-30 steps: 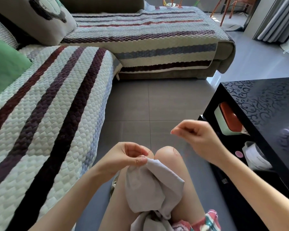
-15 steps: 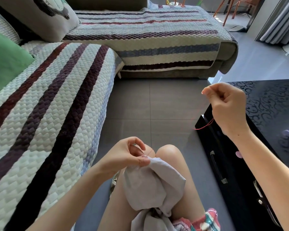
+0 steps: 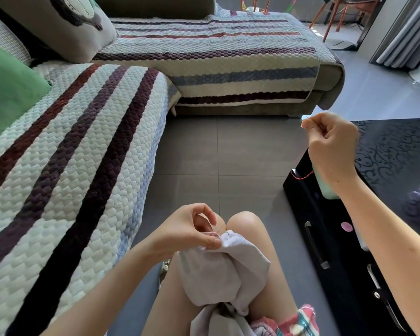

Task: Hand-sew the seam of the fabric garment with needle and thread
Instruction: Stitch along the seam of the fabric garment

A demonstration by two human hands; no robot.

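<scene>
Higher and farther out than a second ago, the fingertips (image 3: 307,122) of the right hand (image 3: 331,144) press together, pinching what seems to be the needle, too small to confirm. Red thread (image 3: 301,177) loops below that wrist. Left fingers (image 3: 212,242) pinch the seam edge of the grey garment (image 3: 223,275), bunched over the knees; the left hand (image 3: 192,230) steadies it. Pulling harder could pucker the seam, snap the thread, or unthread the needle.

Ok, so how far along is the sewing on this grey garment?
Done: the red thread already passes through the edge of the grey garment. In hand: the left hand pinches that edge; the right hand, raised, pinches the thread. Left: tightening this stitch, then more stitches; finished seam length isn't visible.
</scene>
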